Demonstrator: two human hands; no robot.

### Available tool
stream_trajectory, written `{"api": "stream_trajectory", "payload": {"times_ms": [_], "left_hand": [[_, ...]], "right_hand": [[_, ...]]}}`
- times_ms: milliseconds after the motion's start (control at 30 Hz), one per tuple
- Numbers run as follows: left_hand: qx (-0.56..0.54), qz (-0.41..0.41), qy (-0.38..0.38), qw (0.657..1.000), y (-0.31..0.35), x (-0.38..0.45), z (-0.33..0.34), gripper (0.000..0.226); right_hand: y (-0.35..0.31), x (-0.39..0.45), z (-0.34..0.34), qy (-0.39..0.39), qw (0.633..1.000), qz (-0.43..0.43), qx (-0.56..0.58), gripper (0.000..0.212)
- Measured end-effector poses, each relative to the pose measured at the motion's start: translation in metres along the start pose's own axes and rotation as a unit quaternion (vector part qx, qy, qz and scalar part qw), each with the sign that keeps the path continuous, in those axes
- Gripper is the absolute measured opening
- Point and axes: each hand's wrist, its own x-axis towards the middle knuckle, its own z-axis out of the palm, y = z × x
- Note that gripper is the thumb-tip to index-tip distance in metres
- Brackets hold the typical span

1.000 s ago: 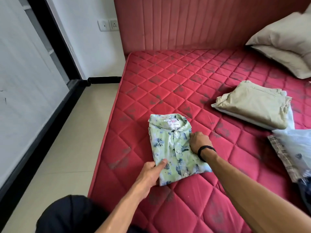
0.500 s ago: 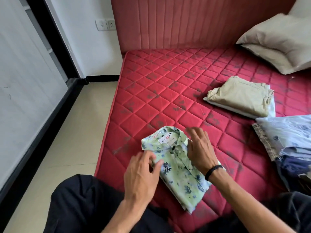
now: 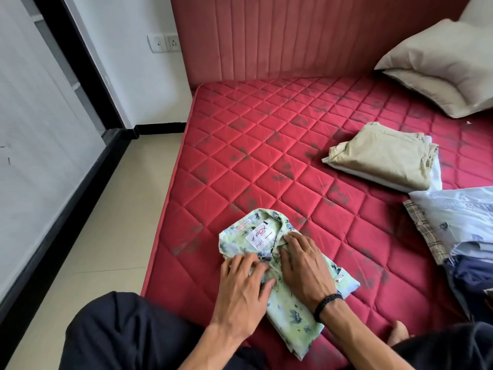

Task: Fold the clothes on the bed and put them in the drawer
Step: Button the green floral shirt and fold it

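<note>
A folded light-green floral shirt (image 3: 290,313) lies near the front left corner of the red quilted mattress (image 3: 266,156), collar and white label facing up. My left hand (image 3: 242,292) rests flat on the shirt's left side, fingers spread and straight. On the shirt's right side, just below the collar, my right hand (image 3: 304,265) presses flat; a black band circles its wrist. Further right, a folded beige garment (image 3: 381,153) sits on a white one.
A heap of unfolded clothes (image 3: 458,225), pale blue, plaid and navy, lies at the right edge. Two pillows (image 3: 440,65) lean at the padded headboard. My dark trouser knees fill the bottom. Tiled floor (image 3: 101,222) and a white wardrobe panel run along the left.
The shirt has been pulled toward me and turned at an angle. Both hands went from its edges to lying flat on top. The view came closer as I settled onto the bed.
</note>
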Motion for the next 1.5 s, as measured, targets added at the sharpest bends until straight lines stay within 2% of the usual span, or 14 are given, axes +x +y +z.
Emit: {"api": "stream_trajectory", "payload": {"times_ms": [167,267,333,433,500,533,667,733,800,1067,1133,1267,1433,1500], "left_hand": [[-0.085,-0.086,0.001,0.993,0.007,-0.019,0.010,0.033],[-0.204,-0.167,0.036,0.964,0.029,-0.027,0.002,0.046],[-0.307,-0.317,0.051,0.896,0.042,-0.032,-0.003,0.069],[-0.449,-0.523,0.005,0.724,0.055,-0.031,-0.008,0.107],[-0.534,-0.572,-0.020,0.622,0.056,-0.027,-0.007,0.089],[-0.551,-0.577,-0.020,0.603,0.057,-0.024,-0.008,0.073],[-0.493,-0.535,0.000,0.686,0.056,-0.011,-0.012,0.031],[-0.491,-0.503,0.006,0.711,0.067,0.003,-0.020,0.028],[-0.544,-0.456,-0.018,0.704,0.087,0.020,-0.030,0.027],[-0.654,-0.182,-0.267,0.684,0.178,0.122,-0.055,0.082],[-0.674,-0.172,-0.297,0.654,0.202,0.166,-0.050,0.104],[-0.728,-0.188,-0.319,0.577,0.245,0.241,-0.039,0.107],[-0.783,-0.260,-0.232,0.515,0.301,0.313,-0.001,0.080],[-0.769,-0.313,-0.211,0.516,0.320,0.331,0.030,0.060]], "right_hand": [[-0.012,-0.001,-0.010,-0.073,0.987,0.106,-0.094,0.050],[-0.013,0.004,-0.027,-0.107,0.978,0.146,-0.103,0.062],[-0.010,0.012,-0.034,-0.143,0.970,0.168,-0.098,0.074],[0.002,0.029,-0.050,-0.217,0.942,0.255,-0.005,0.090],[0.009,0.042,-0.065,-0.272,0.915,0.288,0.077,0.087],[0.015,0.047,-0.074,-0.302,0.900,0.294,0.112,0.083],[0.031,0.051,-0.105,-0.360,0.864,0.281,0.209,0.049],[0.040,0.043,-0.123,-0.314,0.876,0.279,0.236,0.036],[0.052,0.035,-0.143,-0.250,0.891,0.276,0.260,0.022],[0.133,0.000,-0.262,0.052,0.856,0.339,0.387,0.015],[0.159,0.001,-0.287,0.123,0.845,0.347,0.387,0.014],[0.207,0.009,-0.319,0.294,0.803,0.353,0.379,0.007],[0.239,0.025,-0.324,0.476,0.762,0.325,0.294,0.005],[0.247,0.028,-0.306,0.507,0.737,0.348,0.281,0.010]]}}
